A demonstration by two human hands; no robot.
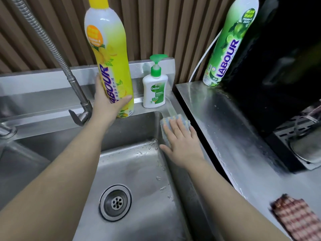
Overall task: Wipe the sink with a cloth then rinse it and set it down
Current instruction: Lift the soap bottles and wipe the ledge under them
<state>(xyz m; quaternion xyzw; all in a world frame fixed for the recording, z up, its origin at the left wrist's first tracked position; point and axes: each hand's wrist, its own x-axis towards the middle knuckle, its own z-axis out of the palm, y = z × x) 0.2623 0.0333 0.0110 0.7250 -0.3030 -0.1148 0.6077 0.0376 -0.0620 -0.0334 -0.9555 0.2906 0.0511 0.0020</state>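
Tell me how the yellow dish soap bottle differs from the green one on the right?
The yellow bottle stands on the sink ledge, gripped by the left hand; the green bottle stands untouched on the counter. The yellow label shows lemons, the green one limes. Both are tall, upright and marked LABOUR.

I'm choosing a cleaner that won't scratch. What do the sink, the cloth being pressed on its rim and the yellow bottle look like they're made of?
The sink looks like brushed stainless steel: grey, with dull streaky reflections and beaded water drops. The cloth seems a soft woven or microfibre textile, with a ribbed blue and yellow texture. The yellow bottle looks like glossy plastic, showing smooth highlights.
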